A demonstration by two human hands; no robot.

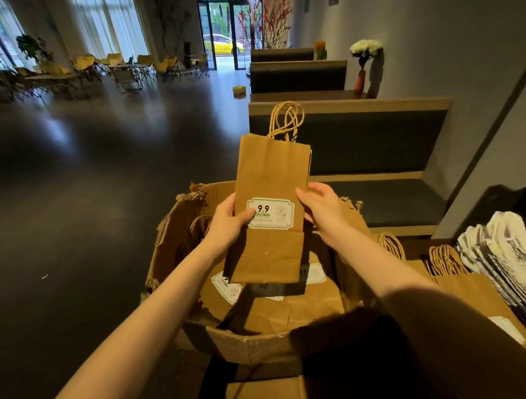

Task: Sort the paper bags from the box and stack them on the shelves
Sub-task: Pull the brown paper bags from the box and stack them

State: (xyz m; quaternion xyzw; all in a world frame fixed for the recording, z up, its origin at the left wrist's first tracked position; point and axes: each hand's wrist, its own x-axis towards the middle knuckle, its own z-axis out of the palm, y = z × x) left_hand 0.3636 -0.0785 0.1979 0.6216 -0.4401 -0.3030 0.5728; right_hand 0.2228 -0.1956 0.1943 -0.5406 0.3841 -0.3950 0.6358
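Note:
A flat brown paper bag [269, 175] with twine handles and a white "9.9" label is held upright above the torn cardboard box [247, 344]. My left hand [231, 222] grips its left edge, thumb on the label. My right hand [324, 210] holds its right edge, fingers behind the bag. Several more brown bags [290, 306] lie flat inside the box. To the right, brown bags with twine handles [470, 292] lie in a stack beside a pile of black-and-white printed bags [505, 255].
Dark booth seats [376, 200] and a wooden-topped divider [348, 106] stand beyond the box. A vase of white flowers [363, 65] sits on a far ledge. Dark open floor [89, 191] spreads left, with folding chairs [123, 69] far back.

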